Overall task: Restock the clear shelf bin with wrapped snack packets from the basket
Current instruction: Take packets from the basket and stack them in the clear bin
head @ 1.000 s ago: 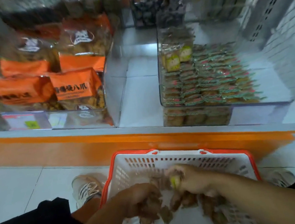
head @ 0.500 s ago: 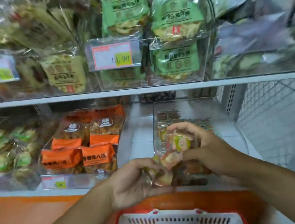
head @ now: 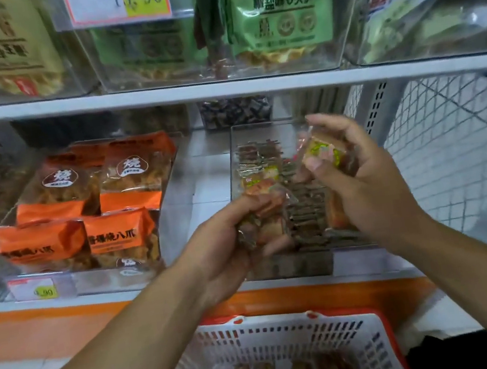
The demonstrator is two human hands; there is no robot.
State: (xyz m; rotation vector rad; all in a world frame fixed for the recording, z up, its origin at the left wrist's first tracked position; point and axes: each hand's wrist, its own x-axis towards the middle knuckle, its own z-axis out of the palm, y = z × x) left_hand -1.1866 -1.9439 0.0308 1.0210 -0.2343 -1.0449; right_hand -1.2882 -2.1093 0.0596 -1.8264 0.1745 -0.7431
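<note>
Wrapped packets, gripped by left hand (head: 228,242) and right hand (head: 356,174), have risen over the bin (head: 260,132).

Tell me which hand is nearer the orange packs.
Left. The left hand grips packets just right of the orange packs; the right hand holds packets farther right, over the clear bin.

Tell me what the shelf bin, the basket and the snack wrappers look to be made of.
Shelf bin: clear rigid plastic, probably acrylic; glossy walls, packets show through.
Basket: moulded plastic, white slotted walls under a red rim, slightly shiny.
Snack packets in the left hand and the right hand: thin glossy film, likely plastic; it crinkles and glints, part clear, part printed.
</note>
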